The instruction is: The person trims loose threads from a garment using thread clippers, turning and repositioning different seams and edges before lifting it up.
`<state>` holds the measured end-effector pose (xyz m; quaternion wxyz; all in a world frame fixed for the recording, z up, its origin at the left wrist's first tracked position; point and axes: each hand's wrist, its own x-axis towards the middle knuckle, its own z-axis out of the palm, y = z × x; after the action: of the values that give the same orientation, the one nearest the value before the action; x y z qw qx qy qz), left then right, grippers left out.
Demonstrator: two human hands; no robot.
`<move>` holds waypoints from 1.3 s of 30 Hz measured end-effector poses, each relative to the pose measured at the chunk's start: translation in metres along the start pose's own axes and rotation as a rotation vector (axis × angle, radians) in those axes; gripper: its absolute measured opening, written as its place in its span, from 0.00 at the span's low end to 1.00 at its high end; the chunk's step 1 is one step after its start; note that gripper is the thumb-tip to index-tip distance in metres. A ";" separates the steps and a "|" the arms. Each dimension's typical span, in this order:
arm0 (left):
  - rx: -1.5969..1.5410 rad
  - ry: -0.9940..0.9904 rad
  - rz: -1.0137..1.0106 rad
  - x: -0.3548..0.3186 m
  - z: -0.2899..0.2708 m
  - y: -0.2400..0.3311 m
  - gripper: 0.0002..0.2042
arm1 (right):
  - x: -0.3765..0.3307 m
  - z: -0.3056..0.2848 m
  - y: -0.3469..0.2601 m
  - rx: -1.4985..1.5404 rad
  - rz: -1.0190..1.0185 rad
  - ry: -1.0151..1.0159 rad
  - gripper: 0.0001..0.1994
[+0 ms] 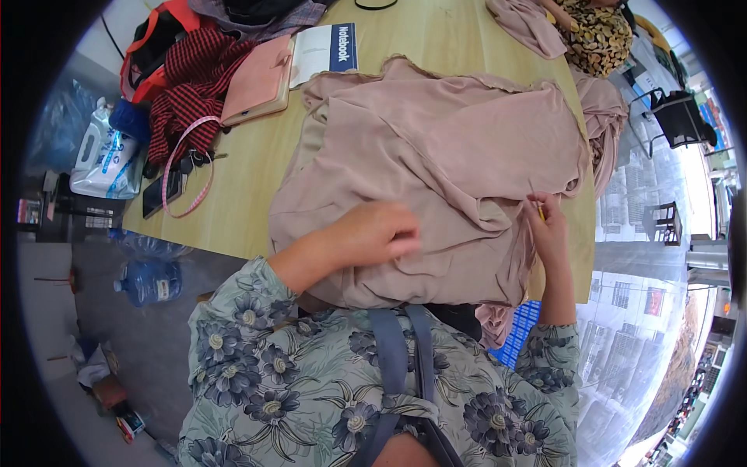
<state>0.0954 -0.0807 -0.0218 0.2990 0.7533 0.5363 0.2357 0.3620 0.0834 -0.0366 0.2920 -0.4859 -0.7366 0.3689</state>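
Your cloth [436, 156] lies rumpled over the near edge of the tabletop [241, 183], seemingly part-worked, what remains unclear, your right hand [549, 223] pinching a yellow tool [541, 212], your left hand [377, 233] half-curled, its hold uncertain.

Head-worn wide fisheye view, looking down over the near edge of the table [245, 191], pink cloth [373, 156] close below

White lettering [342, 44] stands on the blue-and-white book [315, 58].

A pale wooden surface [241, 187] carries rumpled dusty-pink fabric [373, 148]; far left lie a pink notebook [255, 79] and red-black checked cloth [187, 89].
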 end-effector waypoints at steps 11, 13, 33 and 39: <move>0.449 0.726 -0.089 0.055 -0.022 -0.066 0.12 | -0.018 0.045 -0.066 -0.096 -0.115 -0.196 0.13; 0.607 0.585 -0.090 0.060 -0.024 -0.071 0.12 | -0.019 0.050 -0.071 -0.075 -0.118 -0.210 0.13; -0.597 0.303 -0.260 0.050 -0.046 -0.045 0.10 | -0.016 0.063 -0.093 -0.104 -0.229 -0.156 0.17; -0.973 0.257 -0.439 0.045 -0.042 -0.039 0.08 | -0.022 0.066 -0.097 -0.082 -0.281 -0.123 0.19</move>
<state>0.0552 -0.0196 -0.0175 0.5871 0.3637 0.5422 0.4786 0.2693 0.0212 0.0051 0.2748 -0.3661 -0.8283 0.3230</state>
